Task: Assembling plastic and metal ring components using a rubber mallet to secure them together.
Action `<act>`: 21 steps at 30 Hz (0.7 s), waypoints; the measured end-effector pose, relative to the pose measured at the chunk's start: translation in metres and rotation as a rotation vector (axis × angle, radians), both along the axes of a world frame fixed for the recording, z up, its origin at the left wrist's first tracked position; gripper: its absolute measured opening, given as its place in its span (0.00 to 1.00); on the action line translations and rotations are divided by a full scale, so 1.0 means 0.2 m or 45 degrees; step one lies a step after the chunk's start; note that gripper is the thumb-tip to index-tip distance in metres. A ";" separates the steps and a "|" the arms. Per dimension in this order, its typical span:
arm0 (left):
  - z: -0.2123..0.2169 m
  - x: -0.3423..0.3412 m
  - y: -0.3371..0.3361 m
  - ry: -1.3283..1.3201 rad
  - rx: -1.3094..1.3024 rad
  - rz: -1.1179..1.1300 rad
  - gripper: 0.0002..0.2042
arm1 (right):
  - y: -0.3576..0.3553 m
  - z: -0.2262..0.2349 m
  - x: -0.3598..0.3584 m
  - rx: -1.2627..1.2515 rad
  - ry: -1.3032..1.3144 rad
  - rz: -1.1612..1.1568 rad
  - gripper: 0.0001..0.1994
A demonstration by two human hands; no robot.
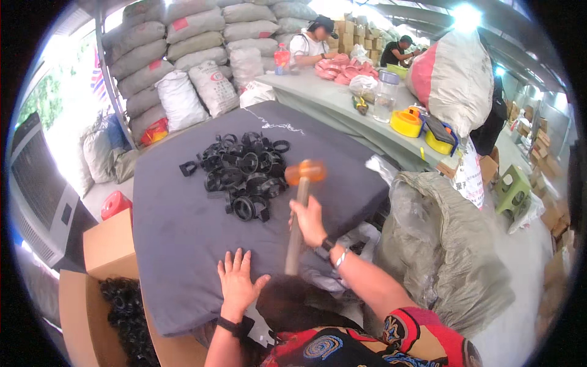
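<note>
My right hand (309,221) grips the pale handle of a mallet (304,174), its orange head raised and slightly blurred. The head is just right of a heap of black plastic ring-shaped parts (244,168); whether it touches anything below I cannot tell. My left hand (238,282) lies flat with its fingers spread on the near edge of the grey cloth-covered work surface (183,257). It holds nothing. The black rings lie loosely piled on the middle of that surface, nearer the far side.
An open cardboard box (82,312) with more black parts stands at my lower left. A crumpled grey sack (446,244) is at my right. Beyond is a long table (330,98) with tape rolls (406,122), a clear jar (385,98) and pink pieces; two people work there.
</note>
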State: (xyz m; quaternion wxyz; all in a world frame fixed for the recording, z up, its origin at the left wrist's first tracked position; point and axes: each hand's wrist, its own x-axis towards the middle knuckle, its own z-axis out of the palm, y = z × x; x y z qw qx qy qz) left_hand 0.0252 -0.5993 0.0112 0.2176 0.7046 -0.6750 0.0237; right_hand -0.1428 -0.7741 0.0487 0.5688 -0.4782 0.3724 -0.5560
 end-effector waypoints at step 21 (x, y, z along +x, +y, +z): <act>0.04 -0.04 -0.02 -0.113 -0.049 -0.022 0.41 | -0.56 0.00 -0.40 -0.253 2.045 -0.459 0.22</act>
